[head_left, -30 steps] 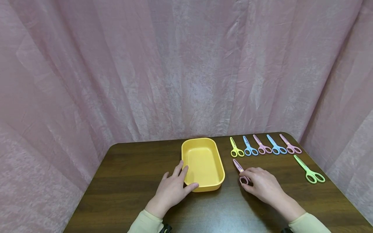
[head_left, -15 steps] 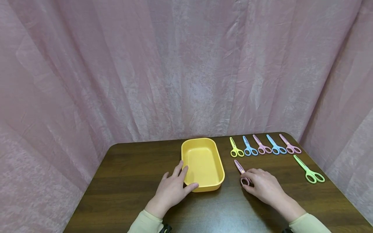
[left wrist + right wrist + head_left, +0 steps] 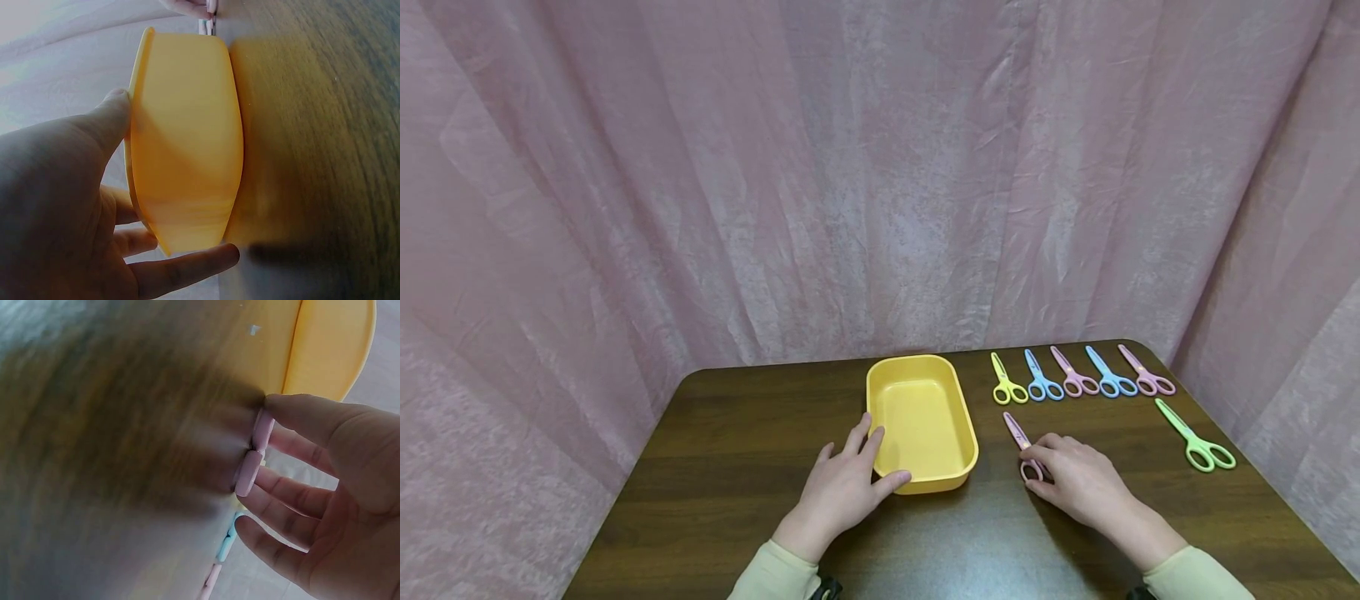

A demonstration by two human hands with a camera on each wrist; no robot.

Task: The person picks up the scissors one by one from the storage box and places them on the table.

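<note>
A yellow plastic tray (image 3: 934, 485) stands on the dark wooden table. My left hand (image 3: 844, 492) rests at its near left corner, the thumb on the front rim and the relaxed fingers along the left side; the left wrist view shows the tray's wall (image 3: 184, 125) between them. To the right of the tray, pink scissors (image 3: 1017, 431) lie with their blades pointing away from me. My right hand (image 3: 1078, 479) pinches their handles between thumb and fingers. The right wrist view shows the handle loops (image 3: 250, 474) down at the tabletop, with part of the loops hidden by fingers.
Behind the right hand, a row of scissors runs along the far edge: yellow (image 3: 1008, 392), then blue (image 3: 1044, 388) and pink (image 3: 1078, 384) ones alternating. Green scissors (image 3: 1202, 452) lie near the right edge. A pink curtain (image 3: 850, 183) hangs behind the table.
The pink scissors have shifted slightly to the right and towards me, with the right hand still at their handles. The left hand and the tray have stayed put.
</note>
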